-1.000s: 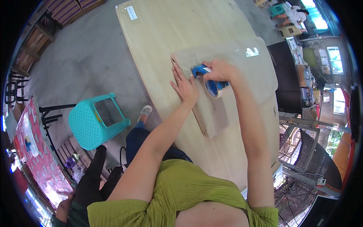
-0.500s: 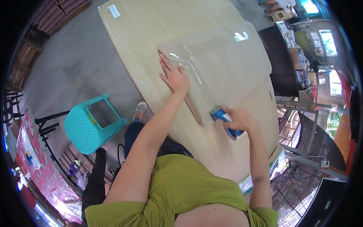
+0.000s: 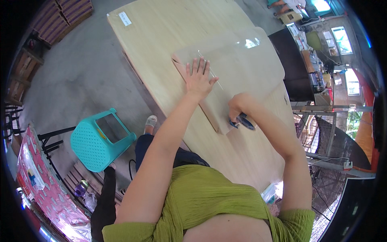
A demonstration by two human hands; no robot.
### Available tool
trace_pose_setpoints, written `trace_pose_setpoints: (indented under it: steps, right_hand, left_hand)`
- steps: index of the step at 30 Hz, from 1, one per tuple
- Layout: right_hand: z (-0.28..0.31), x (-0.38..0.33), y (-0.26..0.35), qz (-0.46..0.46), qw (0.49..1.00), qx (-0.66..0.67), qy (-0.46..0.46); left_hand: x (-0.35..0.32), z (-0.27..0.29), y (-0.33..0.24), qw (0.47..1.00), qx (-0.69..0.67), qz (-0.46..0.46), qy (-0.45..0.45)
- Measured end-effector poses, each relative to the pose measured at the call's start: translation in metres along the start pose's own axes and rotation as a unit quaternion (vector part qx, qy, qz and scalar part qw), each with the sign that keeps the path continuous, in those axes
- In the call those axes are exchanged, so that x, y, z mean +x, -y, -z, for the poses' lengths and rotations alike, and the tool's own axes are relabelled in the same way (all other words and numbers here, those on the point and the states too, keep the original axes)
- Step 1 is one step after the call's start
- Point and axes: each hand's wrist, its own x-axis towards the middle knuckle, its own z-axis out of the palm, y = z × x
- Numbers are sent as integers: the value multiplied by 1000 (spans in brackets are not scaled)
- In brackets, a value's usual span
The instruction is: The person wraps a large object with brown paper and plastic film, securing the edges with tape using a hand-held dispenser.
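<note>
We look down at a long pale wooden worktop (image 3: pixel 169 44) and our left hand (image 3: pixel 198 78) lies flat on it, fingers spread wide and gripping nothing, pressing on the upper end of a brown cardboard piece (image 3: pixel 209 109) that runs diagonally across the board. A clear plastic sheet (image 3: pixel 242 60) covers the cardboard and the far right part of the worktop, with a bright glare near its far edge. Our right hand (image 3: pixel 238 108) is curled tight around a blue tool (image 3: pixel 242 121) — it sits at the lower end of the cardboard, near the worktop's right edge, its blue body poking out under the closed fingers and touching the surface. What kind of tool it is, we cannot tell. The two hands are near each other, left one farther up the board. A small white label (image 3: pixel 125 18) sticks at the worktop's far left corner. Off the worktop, on the grey floor to the left, stands a turquoise plastic stool (image 3: pixel 100 141) — and a sandalled foot (image 3: pixel 151 121) shows just beside the worktop's left edge.
</note>
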Motion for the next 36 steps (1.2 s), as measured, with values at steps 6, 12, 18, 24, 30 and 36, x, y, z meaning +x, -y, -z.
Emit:
trace_pose_setpoints:
  steps: [6, 12, 18, 24, 30, 36]
  right_hand:
    - [-8, -68, 8, 58, 982, 164, 69]
    - [-160, -62, -52, 177, 921, 347, -9]
    - [-227, -83, -64, 160, 645, 662, -346]
    - [-202, -39, -24, 93, 443, 628, -632]
    - [-126, 33, -3, 126, 378, 570, -719]
    - [-49, 76, 15, 140, 393, 515, -748]
  left_hand:
    - [1, -2, 4, 1000, 8, -12, 5]
    - [15, 16, -6, 995, 23, -43, 88]
    - [56, 15, 43, 993, 98, 12, 65]
    - [150, 19, 75, 990, 19, 30, 138]
    - [142, 20, 140, 836, -481, 170, 201]
    - [102, 42, 123, 782, -574, 147, 191]
